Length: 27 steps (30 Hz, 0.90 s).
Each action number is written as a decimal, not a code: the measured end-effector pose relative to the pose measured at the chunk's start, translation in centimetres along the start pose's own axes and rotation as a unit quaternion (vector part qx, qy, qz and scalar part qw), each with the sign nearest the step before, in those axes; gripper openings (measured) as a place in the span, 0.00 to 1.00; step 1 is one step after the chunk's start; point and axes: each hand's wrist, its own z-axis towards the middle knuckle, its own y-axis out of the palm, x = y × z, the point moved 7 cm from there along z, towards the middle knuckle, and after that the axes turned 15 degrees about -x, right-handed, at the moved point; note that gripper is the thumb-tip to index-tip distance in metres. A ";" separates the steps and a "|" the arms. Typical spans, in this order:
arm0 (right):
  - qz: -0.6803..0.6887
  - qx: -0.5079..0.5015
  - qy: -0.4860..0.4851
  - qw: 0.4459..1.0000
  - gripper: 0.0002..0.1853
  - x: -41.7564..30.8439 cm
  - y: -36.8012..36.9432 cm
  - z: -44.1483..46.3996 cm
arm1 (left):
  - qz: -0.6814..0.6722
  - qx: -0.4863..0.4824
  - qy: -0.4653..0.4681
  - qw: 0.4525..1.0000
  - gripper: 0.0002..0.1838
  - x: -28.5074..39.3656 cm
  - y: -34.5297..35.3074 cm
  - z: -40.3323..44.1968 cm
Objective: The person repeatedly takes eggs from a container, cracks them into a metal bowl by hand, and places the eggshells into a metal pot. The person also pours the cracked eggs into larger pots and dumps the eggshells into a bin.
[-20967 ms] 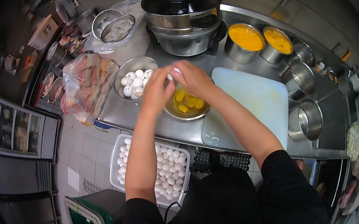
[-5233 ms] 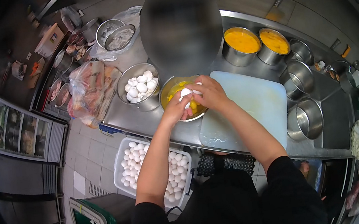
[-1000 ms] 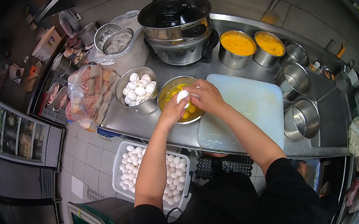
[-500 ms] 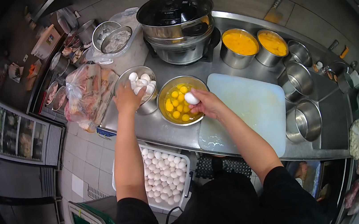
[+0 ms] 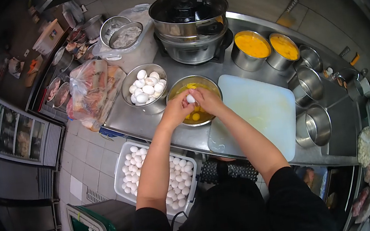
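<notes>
Over a metal bowl (image 5: 217, 88) of yolks and clear whites, a white egg (image 5: 190, 98) sits between my hands. My left hand (image 5: 178, 110) has its fingers closed on the egg from the left. From the right, my right hand (image 5: 207, 101) grips the same egg. Whether the shell is cracked is hidden by my fingers. Just left of the bowl stands a metal pot (image 5: 146, 106) heaped with white eggs (image 5: 147, 88), some looking like empty shells. To the right lies a white cutting board (image 5: 258, 106).
Two pots of beaten egg (image 5: 252, 45) stand at the back right, near several bare metal pots (image 5: 312, 125). A large steamer pot (image 5: 192, 45) is behind the bowl. Bagged meat (image 5: 91, 87) lies left. A crate of eggs (image 5: 120, 169) sits below the counter edge.
My left hand has left the pot of eggs and moved right to the bowl. Both hands now meet on the egg that my right hand held alone.
</notes>
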 end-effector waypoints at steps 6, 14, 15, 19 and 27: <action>-0.171 -0.015 -0.008 0.985 0.25 -2.2 -1.4 -0.3 | 0.041 0.031 0.025 0.998 0.27 -0.1 -0.2 0.2; -0.081 0.051 -0.202 0.975 0.24 -11.2 -2.6 4.0 | 0.126 0.172 0.113 0.970 0.30 5.3 -8.0 -1.3; -0.059 0.029 -0.218 0.974 0.26 -12.4 -2.1 6.0 | 0.150 0.189 0.103 0.965 0.31 5.2 -10.0 -1.7; -0.197 0.081 -0.073 0.974 0.36 -13.9 -0.1 11.0 | 0.215 0.233 -0.012 0.948 0.34 1.2 -17.6 -5.8; 0.103 -0.277 -0.079 0.952 0.23 -6.5 23.2 -3.6 | 0.084 0.331 -0.287 0.895 0.21 -22.5 -14.8 -31.9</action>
